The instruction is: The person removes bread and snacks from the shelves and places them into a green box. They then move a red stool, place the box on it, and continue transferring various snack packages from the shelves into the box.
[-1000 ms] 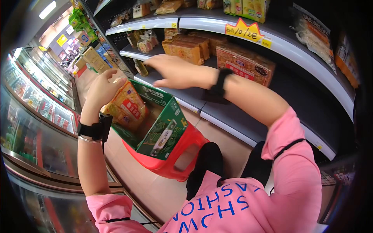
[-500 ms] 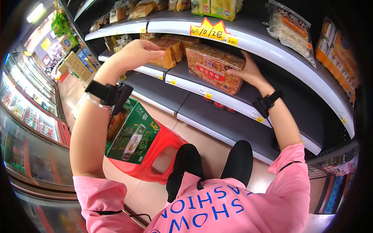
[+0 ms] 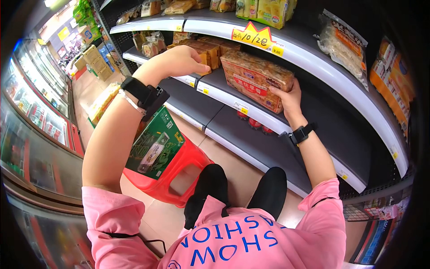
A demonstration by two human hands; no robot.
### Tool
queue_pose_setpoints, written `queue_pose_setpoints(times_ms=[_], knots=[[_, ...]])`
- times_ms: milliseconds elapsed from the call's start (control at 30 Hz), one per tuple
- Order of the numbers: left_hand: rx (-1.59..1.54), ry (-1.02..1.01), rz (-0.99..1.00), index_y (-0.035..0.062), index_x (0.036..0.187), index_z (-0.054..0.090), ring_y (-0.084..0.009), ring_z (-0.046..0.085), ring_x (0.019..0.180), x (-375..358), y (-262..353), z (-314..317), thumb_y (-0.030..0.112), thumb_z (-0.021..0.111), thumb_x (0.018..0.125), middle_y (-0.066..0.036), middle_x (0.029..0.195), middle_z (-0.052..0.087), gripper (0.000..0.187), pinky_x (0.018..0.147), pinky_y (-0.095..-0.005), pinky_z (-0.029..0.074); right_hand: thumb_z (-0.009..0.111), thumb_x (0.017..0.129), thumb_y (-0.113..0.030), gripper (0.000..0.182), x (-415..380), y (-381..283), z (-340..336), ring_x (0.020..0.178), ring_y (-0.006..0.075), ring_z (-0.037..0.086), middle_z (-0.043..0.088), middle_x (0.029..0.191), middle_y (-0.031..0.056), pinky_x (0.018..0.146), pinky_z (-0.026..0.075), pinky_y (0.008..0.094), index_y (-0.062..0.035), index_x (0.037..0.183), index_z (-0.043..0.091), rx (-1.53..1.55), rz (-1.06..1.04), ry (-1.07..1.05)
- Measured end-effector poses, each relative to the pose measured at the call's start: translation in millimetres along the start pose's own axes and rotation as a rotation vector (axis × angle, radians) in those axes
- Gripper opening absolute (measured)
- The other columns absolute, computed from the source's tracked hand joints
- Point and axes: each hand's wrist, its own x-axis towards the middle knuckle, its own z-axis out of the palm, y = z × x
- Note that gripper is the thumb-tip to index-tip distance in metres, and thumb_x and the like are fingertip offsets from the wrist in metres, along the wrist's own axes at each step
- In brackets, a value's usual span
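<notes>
My right hand (image 3: 289, 98) grips the right end of a brown printed breakfast food pack (image 3: 251, 83) with a red label, thumb on its front face. The pack is tilted on the middle shelf (image 3: 212, 83), close to the front edge. My left hand (image 3: 181, 62) reaches over a row of orange-brown packets (image 3: 215, 57) left of that pack. Its thumb and fingers are apart, with the fingertips right at the nearest packet. Part of these packets is hidden behind the left hand.
Overhead, the upper shelf (image 3: 304, 42) carries bagged foods and a handwritten price sign (image 3: 253, 36). Below are red-topped items (image 3: 255, 123) on the bottom shelf. A green carton (image 3: 156, 145) rests on a red plastic stool (image 3: 183, 175) beside my legs. Glass-door fridges (image 3: 40, 107) line the left.
My right hand has shifted its hold on the pack, its fingers now around the end, and the pack's top is tilted more into view. The left hand's fingers have lowered toward the packets.
</notes>
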Motion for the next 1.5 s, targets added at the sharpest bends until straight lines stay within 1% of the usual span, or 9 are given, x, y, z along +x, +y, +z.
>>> queue_pose_setpoints(times_ms=[333,533,700,733,767,867,900,1000,1500], knots=[[0.082,0.235,0.419,0.0028,0.135,0.027,-0.0359,0.039,0.121,-13,5,14,0.021,0.082,0.052,-0.022,0.133,0.036,0.101,0.102,-0.0332,0.033,0.076,0.064,0.0,0.055,-63,-88,13,0.099,0.0131,0.054,0.057,0.105,0.0065,0.088,0.042,0.0277,-0.0013,0.109,0.045,-0.084,-0.209,-0.173],[0.244,0.432,0.629,0.0186,0.131,0.036,-0.029,0.038,0.123,-68,30,14,0.019,0.082,0.048,-0.01,0.128,0.044,0.095,0.096,-0.0608,0.025,0.078,0.065,-0.007,0.066,-81,-131,36,0.105,0.0171,0.053,0.053,0.113,0.0098,0.091,0.043,0.0312,0.0009,0.118,0.04,-0.173,-0.455,-0.277],[0.316,0.67,0.712,0.0111,0.122,0.047,-0.0254,0.054,0.105,-109,35,-22,0.019,0.077,0.06,-0.007,0.107,0.059,0.069,0.097,-0.0469,0.032,0.08,0.062,-0.015,0.075,-57,-178,73,0.105,0.0208,0.055,0.054,0.116,0.0121,0.09,0.045,0.0329,0.0006,0.123,0.039,-0.29,-0.562,-0.366],[0.12,0.669,0.775,0.0011,0.105,0.051,-0.0275,0.059,0.077,-110,30,-35,0.012,0.07,0.067,-0.015,0.089,0.057,0.044,0.067,-0.0321,0.048,0.077,0.067,-0.01,0.067,-42,-182,83,0.103,0.0181,0.057,0.057,0.112,0.0118,0.087,0.046,0.0302,0.0029,0.121,0.039,-0.196,-0.714,-0.483],[0.202,0.741,0.845,0.0,0.114,0.045,-0.0234,0.061,0.085,-117,20,-44,0.017,0.077,0.062,-0.015,0.095,0.058,0.064,0.073,-0.0291,0.049,0.078,0.065,-0.015,0.075,-37,-189,94,0.103,0.0209,0.057,0.056,0.115,0.0114,0.088,0.046,0.0319,0.0015,0.126,0.038,-0.211,-0.67,-0.444],[0.053,0.64,0.521,-0.0004,0.113,0.046,-0.017,0.059,0.093,-159,35,-65,0.02,0.08,0.061,-0.013,0.097,0.059,0.066,0.079,-0.0294,0.048,0.079,0.063,-0.012,0.066,-26,-224,147,0.098,0.019,0.057,0.058,0.107,0.0132,0.084,0.046,0.0308,0.0012,0.119,0.045,0.054,-0.609,-0.566],[-0.112,0.699,0.753,-0.0004,0.113,0.045,-0.0187,0.059,0.09,-133,-17,-67,0.02,0.08,0.061,-0.013,0.096,0.059,0.066,0.078,-0.0297,0.048,0.079,0.063,-0.012,0.061,-22,-233,168,0.098,0.0183,0.056,0.058,0.106,0.0145,0.085,0.044,0.0302,0.0019,0.115,0.049,0.255,-0.646,-0.579],[-0.431,0.641,0.332,0.0038,0.119,0.047,-0.0178,0.056,0.1,-159,-36,-55,0.016,0.075,0.067,-0.007,0.106,0.059,0.061,0.093,-0.0342,0.039,0.076,0.069,-0.022,0.065,-2,-240,185,0.103,0.0242,0.054,0.056,0.109,0.0178,0.09,0.042,0.0334,0.0022,0.12,0.044,-0.46,-1.119,-0.366],[-0.82,0.694,0.004,0.0035,0.126,0.028,-0.0181,0.056,0.101,-180,-113,-13,0.013,0.075,0.072,-0.011,0.11,0.057,0.072,0.089,-0.0312,0.044,0.08,0.062,-0.014,0.076,38,-202,285,0.1,0.0209,0.054,0.057,0.111,0.016,0.086,0.044,0.029,0.0027,0.125,0.042,-0.183,-0.452,-1.283]])
